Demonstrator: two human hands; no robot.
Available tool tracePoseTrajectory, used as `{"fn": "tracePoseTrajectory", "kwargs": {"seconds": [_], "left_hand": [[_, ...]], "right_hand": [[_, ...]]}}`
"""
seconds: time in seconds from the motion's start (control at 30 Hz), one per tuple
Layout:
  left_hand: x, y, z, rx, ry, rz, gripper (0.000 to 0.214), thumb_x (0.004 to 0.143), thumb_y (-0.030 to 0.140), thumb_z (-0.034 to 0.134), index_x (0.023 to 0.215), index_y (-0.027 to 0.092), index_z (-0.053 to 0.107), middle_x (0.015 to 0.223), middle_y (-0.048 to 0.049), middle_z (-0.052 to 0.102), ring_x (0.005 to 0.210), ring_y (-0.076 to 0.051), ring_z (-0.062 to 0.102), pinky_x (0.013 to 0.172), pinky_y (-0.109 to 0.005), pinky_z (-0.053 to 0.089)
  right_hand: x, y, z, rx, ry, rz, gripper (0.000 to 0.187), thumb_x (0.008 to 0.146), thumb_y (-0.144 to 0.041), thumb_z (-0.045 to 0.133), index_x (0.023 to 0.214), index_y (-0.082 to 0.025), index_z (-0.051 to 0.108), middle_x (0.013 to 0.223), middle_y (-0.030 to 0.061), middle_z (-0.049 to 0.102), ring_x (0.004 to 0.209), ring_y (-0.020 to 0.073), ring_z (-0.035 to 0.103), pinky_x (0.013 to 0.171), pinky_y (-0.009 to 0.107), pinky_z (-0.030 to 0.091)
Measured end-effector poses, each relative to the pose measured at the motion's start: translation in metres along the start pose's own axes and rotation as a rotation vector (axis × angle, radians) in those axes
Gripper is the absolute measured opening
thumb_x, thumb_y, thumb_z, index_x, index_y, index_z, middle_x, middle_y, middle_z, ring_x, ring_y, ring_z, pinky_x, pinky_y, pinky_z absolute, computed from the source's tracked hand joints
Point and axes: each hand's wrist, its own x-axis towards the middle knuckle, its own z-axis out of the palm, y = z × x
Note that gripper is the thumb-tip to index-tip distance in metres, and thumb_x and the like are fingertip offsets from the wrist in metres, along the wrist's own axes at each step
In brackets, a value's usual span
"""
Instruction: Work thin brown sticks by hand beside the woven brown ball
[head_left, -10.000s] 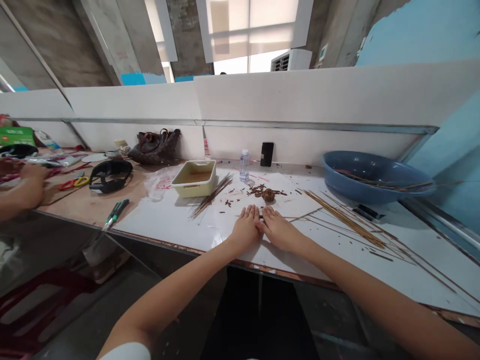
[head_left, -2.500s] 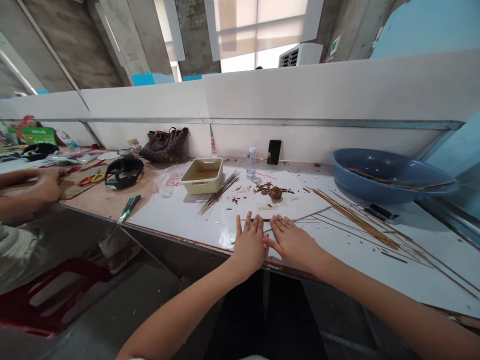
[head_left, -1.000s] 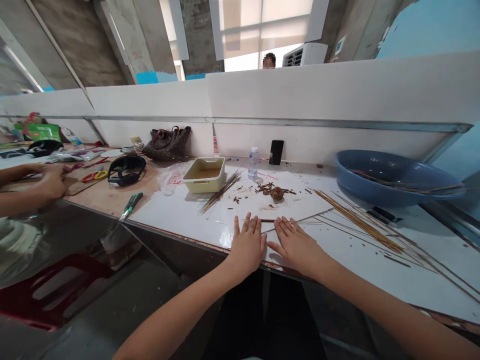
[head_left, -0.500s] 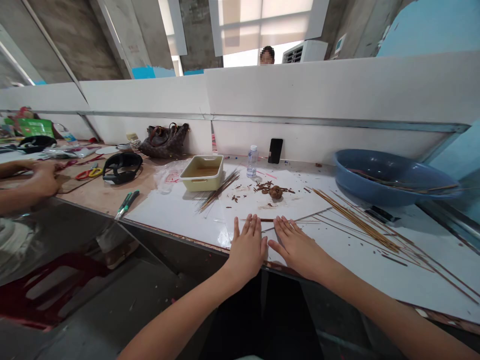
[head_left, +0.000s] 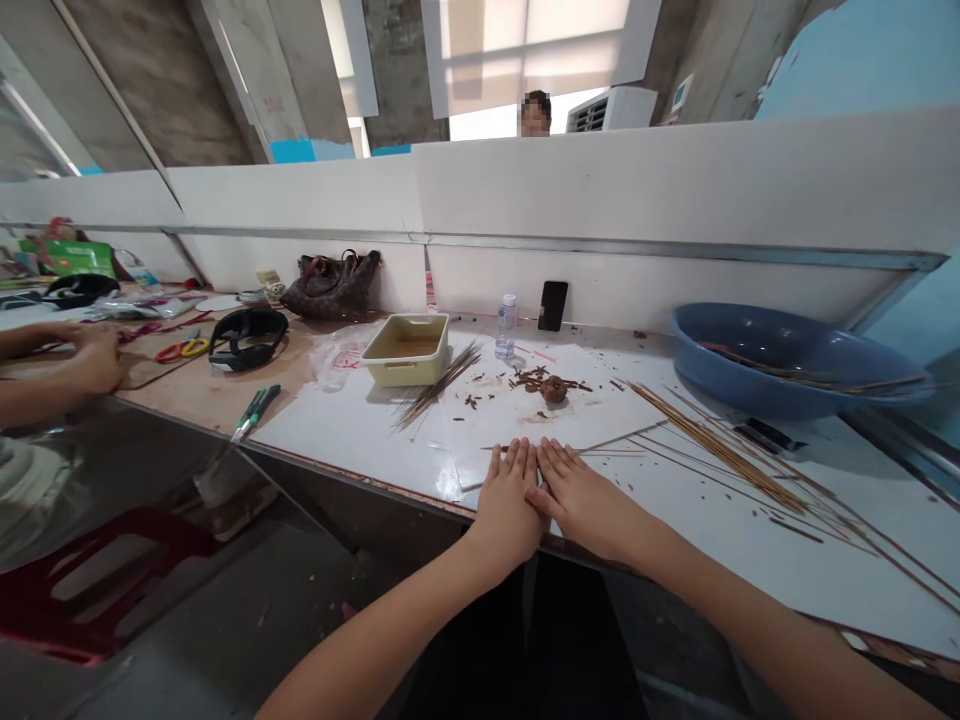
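Observation:
My left hand (head_left: 510, 505) lies flat on the white tabletop near its front edge, fingers stretched forward. Beside it, my right hand (head_left: 585, 500) is also flat, its thumb touching the left hand. Under the fingertips runs a thin stick (head_left: 486, 448), with a little brown material showing at the left hand; the rest is covered. A grey-brown strip (head_left: 626, 436) slants out past the right fingers. Just beyond the hands sits a brown, dough-like lump (head_left: 554, 390) among brown crumbs (head_left: 529, 377).
Bundled brown sticks (head_left: 709, 448) lie right, before a blue basin (head_left: 787, 370). Thin sticks (head_left: 442, 388) lie left, beside a yellowish tub (head_left: 409, 372). A bottle (head_left: 506, 330) and phone (head_left: 553, 306) stand behind. Green-handled cutters (head_left: 255, 412) and a co-worker's hands (head_left: 94, 358) are farther left.
My hands have come together and now touch, with the left shifted slightly right. The brown part of the stick that showed between them is now mostly covered.

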Motion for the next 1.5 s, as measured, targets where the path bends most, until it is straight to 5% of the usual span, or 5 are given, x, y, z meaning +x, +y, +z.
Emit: {"fn": "tracePoseTrajectory", "kwargs": {"seconds": [0.53, 0.77, 1.07, 1.3, 1.5], "left_hand": [[-0.007, -0.006, 0.0, 0.122, 0.086, 0.042, 0.065, 0.116, 0.037, 0.028, 0.171, 0.005, 0.041, 0.178, -0.0192, 0.041, 0.169, -0.029, 0.034, 0.142, -0.054, 0.018], [0.037, -0.014, -0.021, 0.057, -0.013, -0.071, 0.067, 0.116, 0.038, 0.029, 0.172, 0.004, 0.04, 0.179, -0.0188, 0.039, 0.17, -0.03, 0.032, 0.141, -0.052, 0.019], [-0.003, -0.016, -0.005, 0.108, 0.089, -0.006, 0.064, 0.113, 0.032, 0.037, 0.173, 0.01, 0.039, 0.177, -0.0174, 0.043, 0.17, -0.03, 0.033, 0.141, -0.059, 0.019], [0.042, -0.027, -0.022, 0.074, -0.018, -0.067, 0.065, 0.113, 0.034, 0.035, 0.174, 0.011, 0.038, 0.179, -0.016, 0.04, 0.172, -0.033, 0.027, 0.141, -0.062, 0.017], [0.001, -0.019, -0.01, 0.116, 0.105, -0.016, 0.064, 0.116, 0.038, 0.031, 0.173, 0.012, 0.041, 0.176, -0.0158, 0.045, 0.171, -0.031, 0.029, 0.141, -0.061, 0.015]], "right_hand": [[-0.01, 0.002, 0.007, -0.057, 0.08, -0.048, 0.087, 0.116, -0.064, 0.025, 0.175, -0.001, 0.032, 0.179, 0.0262, 0.028, 0.17, 0.035, 0.028, 0.139, 0.056, 0.027], [0.027, 0.011, -0.019, -0.07, -0.007, 0.028, 0.081, 0.117, -0.057, 0.026, 0.171, 0.003, 0.037, 0.177, 0.03, 0.031, 0.169, 0.0362, 0.028, 0.138, 0.058, 0.027], [-0.003, 0.007, 0.008, -0.075, 0.073, -0.02, 0.09, 0.116, -0.066, 0.024, 0.173, 0.003, 0.033, 0.178, 0.0295, 0.029, 0.17, 0.0367, 0.028, 0.138, 0.058, 0.028], [0.035, 0.019, -0.011, -0.084, 0.045, 0.021, 0.08, 0.117, -0.058, 0.033, 0.175, -0.003, 0.032, 0.177, 0.029, 0.035, 0.168, 0.0378, 0.031, 0.137, 0.062, 0.027], [-0.001, 0.01, 0.006, -0.093, 0.098, -0.025, 0.087, 0.116, -0.063, 0.029, 0.172, 0.003, 0.037, 0.177, 0.031, 0.033, 0.168, 0.0374, 0.032, 0.138, 0.058, 0.029]]}}
